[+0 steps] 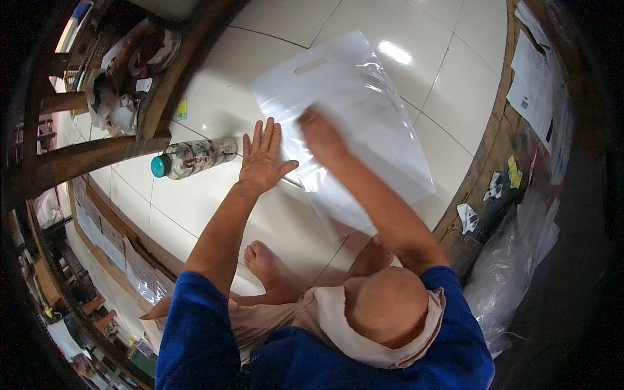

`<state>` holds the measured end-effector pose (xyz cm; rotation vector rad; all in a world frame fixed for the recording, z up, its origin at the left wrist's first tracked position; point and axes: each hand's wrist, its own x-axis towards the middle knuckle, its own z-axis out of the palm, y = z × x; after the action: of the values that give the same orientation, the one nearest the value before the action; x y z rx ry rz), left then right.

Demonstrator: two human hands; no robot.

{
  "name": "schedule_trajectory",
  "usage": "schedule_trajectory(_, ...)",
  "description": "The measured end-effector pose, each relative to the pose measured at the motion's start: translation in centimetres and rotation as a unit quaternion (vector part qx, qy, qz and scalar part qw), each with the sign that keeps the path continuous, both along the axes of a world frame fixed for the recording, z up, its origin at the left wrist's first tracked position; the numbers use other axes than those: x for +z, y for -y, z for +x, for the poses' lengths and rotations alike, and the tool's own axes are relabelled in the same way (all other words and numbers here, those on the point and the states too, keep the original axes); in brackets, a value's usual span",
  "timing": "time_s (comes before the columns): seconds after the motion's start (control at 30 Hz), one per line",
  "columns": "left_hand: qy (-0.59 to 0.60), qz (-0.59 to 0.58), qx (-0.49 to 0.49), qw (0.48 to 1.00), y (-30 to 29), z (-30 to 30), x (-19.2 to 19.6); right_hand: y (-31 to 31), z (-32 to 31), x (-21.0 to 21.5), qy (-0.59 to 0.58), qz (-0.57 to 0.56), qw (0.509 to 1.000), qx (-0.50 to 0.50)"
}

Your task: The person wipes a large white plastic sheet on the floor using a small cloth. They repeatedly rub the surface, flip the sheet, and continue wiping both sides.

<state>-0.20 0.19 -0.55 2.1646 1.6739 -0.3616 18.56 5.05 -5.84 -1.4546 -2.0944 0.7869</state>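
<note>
Sleeves: short, bright blue, ending above the elbows | Forearms: bare | Legwear: pale beige cloth bunched over the knees | Feet: bare | Hands: no gloves, rings or watch seen

Floor point(214, 195): glossy cream tiles, thin dark grout lines. Clear plastic bag point(364, 110) with die-cut handle slot lies flat on tiles, slot end away from person. Bottle point(193, 158) with teal cap lies on its side left of bag, near wooden furniture leg. Person's bare feet point(266, 266) rest on tiles below bag. Left hand point(262, 161) flat on floor at bag's edge.
</note>
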Motion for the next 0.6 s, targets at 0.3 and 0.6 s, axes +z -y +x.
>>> schedule_trajectory(0.3,0.003,-0.018,-0.001,1.000,-0.4,0.6,1.0,-5.2,13.0,1.9,0.124,0.088,0.976,-0.154)
schedule_trajectory(0.6,-0.015,0.001,-0.014,1.000,0.1,-0.2,0.1,2.2,-2.6,3.5,0.096,-0.033,0.992,0.077)
